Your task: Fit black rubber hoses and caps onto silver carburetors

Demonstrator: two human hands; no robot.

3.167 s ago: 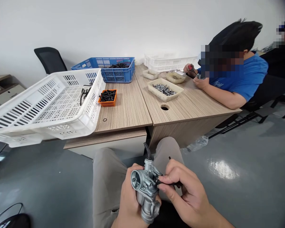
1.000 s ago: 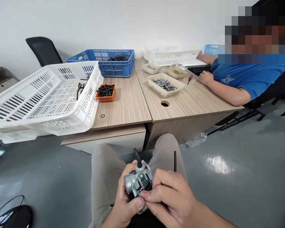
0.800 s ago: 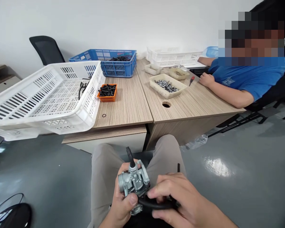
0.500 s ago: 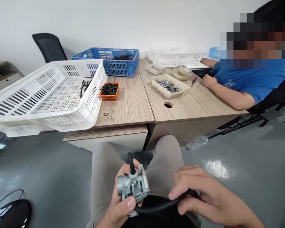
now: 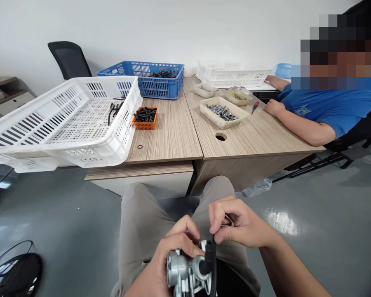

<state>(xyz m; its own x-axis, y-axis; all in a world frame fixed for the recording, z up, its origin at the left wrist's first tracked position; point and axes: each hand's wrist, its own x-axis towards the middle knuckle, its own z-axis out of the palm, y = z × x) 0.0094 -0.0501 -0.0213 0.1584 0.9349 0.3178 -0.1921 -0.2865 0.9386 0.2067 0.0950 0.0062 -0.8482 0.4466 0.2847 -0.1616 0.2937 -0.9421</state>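
Observation:
Low over my lap, a silver metal carburetor [image 5: 179,269] rests in my left hand [image 5: 165,258], whose fingers wrap over its far side. A short black rubber tube [image 5: 207,256] stands up from the carburetor's top. Alongside that tube runs a longer black hose [image 5: 214,274], its lower part cut off by the picture's bottom edge. My right hand [image 5: 243,225] pinches the hose's upper end between thumb and forefinger, just above the short tube. The fingers of my left hand behind the carburetor are partly hidden.
On the desk [image 5: 173,140] are a large white crate [image 5: 117,142], a blue crate [image 5: 160,88], an orange basket [image 5: 144,125] of black rubber pieces, a cream tray [image 5: 214,119] of metal parts, a screwdriver [image 5: 255,107] and a small ring [image 5: 140,147]. A co-worker's arm [image 5: 309,128] lies at right.
The carburetor has turned in my left hand and come lower and closer. My right hand has moved left and up, bringing the hose from out at the side to upright beside the short tube.

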